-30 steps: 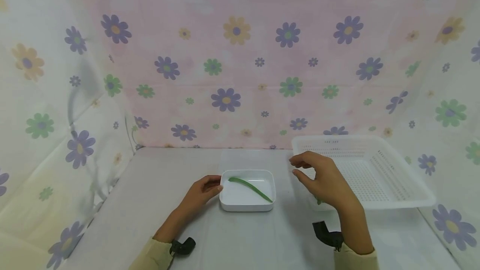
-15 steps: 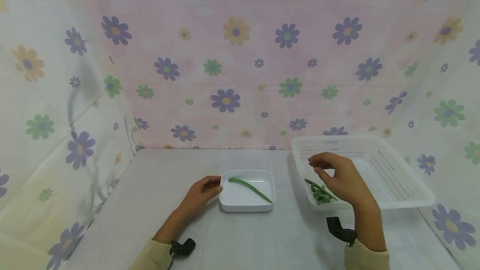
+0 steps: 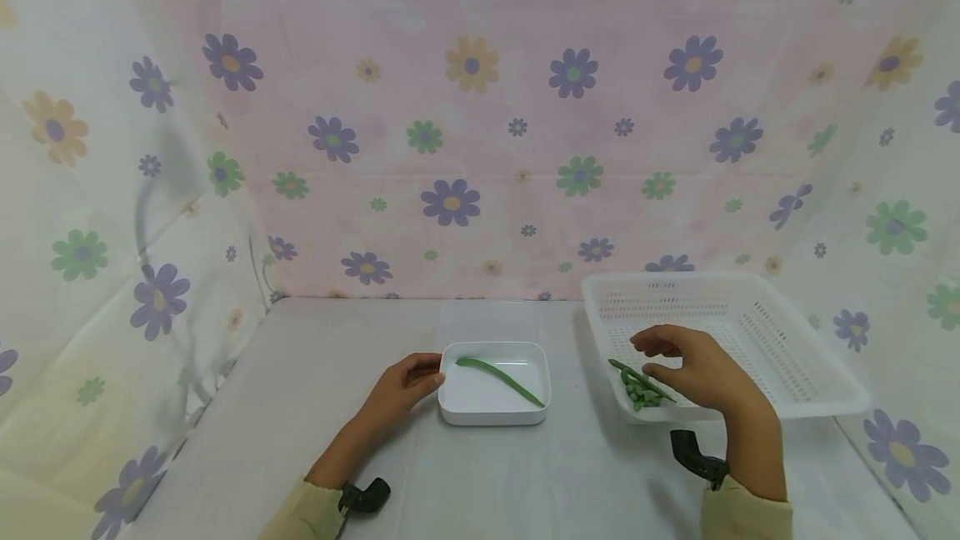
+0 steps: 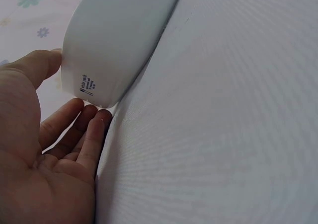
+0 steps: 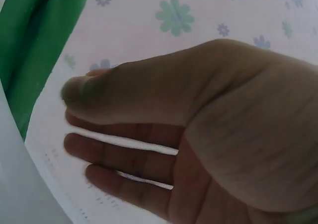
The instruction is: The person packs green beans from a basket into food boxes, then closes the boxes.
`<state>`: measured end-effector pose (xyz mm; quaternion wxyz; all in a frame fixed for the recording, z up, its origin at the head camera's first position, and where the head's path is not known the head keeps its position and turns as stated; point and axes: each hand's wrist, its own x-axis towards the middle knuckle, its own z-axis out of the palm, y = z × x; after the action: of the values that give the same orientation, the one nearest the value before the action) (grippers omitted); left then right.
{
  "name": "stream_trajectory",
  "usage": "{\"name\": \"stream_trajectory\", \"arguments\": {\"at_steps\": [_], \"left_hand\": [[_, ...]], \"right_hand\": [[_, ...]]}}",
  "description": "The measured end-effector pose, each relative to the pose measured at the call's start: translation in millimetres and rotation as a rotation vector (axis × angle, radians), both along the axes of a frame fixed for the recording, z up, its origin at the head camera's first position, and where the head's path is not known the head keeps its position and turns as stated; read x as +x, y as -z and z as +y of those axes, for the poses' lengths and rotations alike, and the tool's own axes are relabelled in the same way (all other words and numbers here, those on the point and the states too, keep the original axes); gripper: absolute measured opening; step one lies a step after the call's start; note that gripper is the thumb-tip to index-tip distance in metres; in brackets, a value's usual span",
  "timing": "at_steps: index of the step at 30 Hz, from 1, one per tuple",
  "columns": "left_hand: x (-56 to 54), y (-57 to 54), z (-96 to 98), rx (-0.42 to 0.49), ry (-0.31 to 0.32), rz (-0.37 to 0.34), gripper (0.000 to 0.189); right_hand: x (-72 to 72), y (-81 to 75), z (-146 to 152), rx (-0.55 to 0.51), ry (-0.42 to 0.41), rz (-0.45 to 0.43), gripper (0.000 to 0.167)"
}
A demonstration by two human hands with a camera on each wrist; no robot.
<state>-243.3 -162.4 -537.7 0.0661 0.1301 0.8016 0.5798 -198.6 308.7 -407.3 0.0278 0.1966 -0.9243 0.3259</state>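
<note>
A small white dish stands on the table with one long green bean lying slantwise in it. At its left end is my left hand, thumb at the rim and fingertips against the foot of the wall in the left wrist view. My right hand hovers over the left part of a white perforated basket, fingers loosely bent and nothing held. Just left of it, in the basket's near left corner, lie another long green bean and several short green pieces.
The basket's near rim reaches toward the table's right edge. Flower-patterned cloth hangs behind and along both sides of the white-covered table. Each wrist wears a black camera mount.
My right hand has moved right and a little down over the basket, uncovering the beans in its corner. My left hand and the dish have stayed in place.
</note>
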Motion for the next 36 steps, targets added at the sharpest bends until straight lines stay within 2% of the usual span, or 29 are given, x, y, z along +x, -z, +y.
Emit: {"name": "stream_trajectory", "arguments": {"at_steps": [6, 11, 15, 26, 36], "left_hand": [[0.1, 0.3, -0.2, 0.003, 0.003, 0.004, 0.05], [-0.6, 2.1, -1.0, 0.002, 0.008, 0.011, 0.05], [-1.0, 3.5, -1.1, 0.004, 0.009, 0.017, 0.05], [-0.9, 2.2, 0.0, -0.006, -0.001, 0.008, 0.051], [-0.9, 0.6, -0.3, -0.002, -0.006, -0.008, 0.051]], "right_hand": [[-5.5, 7.3, -1, 0.014, -0.049, -0.097, 0.033], [-9.2, 13.2, -4, 0.019, -0.01, -0.189, 0.028], [-10.6, 14.2, -6, 0.026, 0.016, -0.23, 0.025], [-15.2, 17.4, -10, 0.078, 0.005, -0.227, 0.021], [-16.6, 15.8, -10, 0.094, 0.027, -0.147, 0.021]]}}
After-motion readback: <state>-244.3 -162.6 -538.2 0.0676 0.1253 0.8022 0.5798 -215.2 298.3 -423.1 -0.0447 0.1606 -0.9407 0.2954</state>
